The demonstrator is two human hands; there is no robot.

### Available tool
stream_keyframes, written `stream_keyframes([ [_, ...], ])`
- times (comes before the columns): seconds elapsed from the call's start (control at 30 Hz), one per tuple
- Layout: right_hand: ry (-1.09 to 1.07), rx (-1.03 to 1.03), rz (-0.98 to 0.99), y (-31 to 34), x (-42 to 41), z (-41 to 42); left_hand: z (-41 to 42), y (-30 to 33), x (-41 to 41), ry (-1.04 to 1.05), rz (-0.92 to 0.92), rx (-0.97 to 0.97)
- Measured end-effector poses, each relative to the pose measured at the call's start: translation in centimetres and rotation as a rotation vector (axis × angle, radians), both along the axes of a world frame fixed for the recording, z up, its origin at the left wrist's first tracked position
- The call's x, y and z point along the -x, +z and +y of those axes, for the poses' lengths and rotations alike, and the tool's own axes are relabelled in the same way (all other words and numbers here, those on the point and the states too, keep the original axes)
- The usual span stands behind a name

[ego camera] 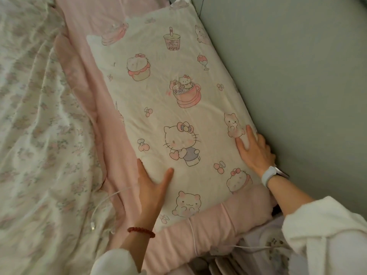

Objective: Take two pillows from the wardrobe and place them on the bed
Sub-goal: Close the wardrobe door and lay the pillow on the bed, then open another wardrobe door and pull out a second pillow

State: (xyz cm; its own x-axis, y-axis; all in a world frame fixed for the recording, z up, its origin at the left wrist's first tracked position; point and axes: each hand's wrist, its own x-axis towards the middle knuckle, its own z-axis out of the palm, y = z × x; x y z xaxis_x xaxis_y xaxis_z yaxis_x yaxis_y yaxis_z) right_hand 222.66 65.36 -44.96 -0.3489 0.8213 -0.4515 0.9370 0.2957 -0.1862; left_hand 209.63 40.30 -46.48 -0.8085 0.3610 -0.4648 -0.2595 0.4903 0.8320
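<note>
Pillow (170, 120) lies centre frame on the pink sheet (111, 120). Left hand (151, 187) and right hand (255, 150) press flat on it, fingers spread wide.

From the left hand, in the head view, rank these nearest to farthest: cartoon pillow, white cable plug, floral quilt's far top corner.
1. Cartoon pillow: under the left hand, touching.
2. White cable plug: lower left, on the sheet.
3. Floral quilt top corner: far upper left.
</note>
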Motion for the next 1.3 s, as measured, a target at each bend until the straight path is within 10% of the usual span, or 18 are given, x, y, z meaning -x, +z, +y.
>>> stream_keyframes([
  [0.3,-0.096,0.263,-0.005,-1.4,-1.6,0.0,-0.3,-1.3,1.5,-0.244,-0.193,0.349],
  [0.63,-0.016,0.066,0.048,4.3,0.4,-12.1,-4.7,4.0,-0.3,-0.471,-0.040,0.491],
  [0.93,0.374,0.369,0.565,15.3,8.7,-31.4,-22.1,16.2,4.0,-0.128,0.303,0.358],
  [1.3,0.787,0.606,0.425,16.3,11.9,-63.5,-59.5,19.6,-2.9,0.451,0.252,0.445],
])
